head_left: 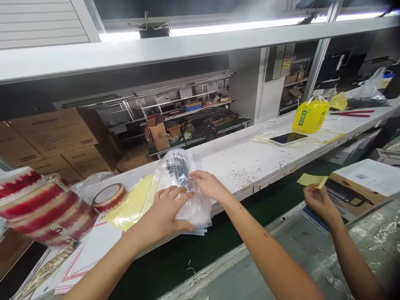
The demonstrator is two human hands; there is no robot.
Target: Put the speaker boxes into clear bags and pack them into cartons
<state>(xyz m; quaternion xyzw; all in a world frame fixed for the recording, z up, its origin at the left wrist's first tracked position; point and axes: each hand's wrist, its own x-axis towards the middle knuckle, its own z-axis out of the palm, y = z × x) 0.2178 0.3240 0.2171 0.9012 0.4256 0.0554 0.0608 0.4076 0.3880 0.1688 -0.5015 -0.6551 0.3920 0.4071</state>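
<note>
Two hands work on a stack of clear plastic bags [193, 208] that lies on the white desk [250, 162], close to its near edge. The near end of the stack goes a little over this edge, above the green belt [175, 262]. The long axis of the bags runs away from me, leaning slightly to the left. The end with the black print points to the far side.

I see the left hand [165, 212] lying flat on the near part of the stack, its fingers [175, 193] spread and pressing down, the thumb at the lower edge. The right hand [209, 185] touches the film just beside the print with bent fingers [196, 177]. I cannot tell if they pinch it.

The print on the bags is too small to read. A pale yellow sheet [131, 206] lies partly under the stack, and a roll of red and white tape [109, 196] stands near it. More such rolls [40, 208] are stacked at the far left. Further right on the desk there is a yellow bottle [310, 114] with a green label, which I cannot read, and a dark phone [288, 138]. The brown cartons [53, 133] behind carry print that is also not readable.

At the right, another person's hand [318, 202] holds a small yellow slip [312, 180].
</note>
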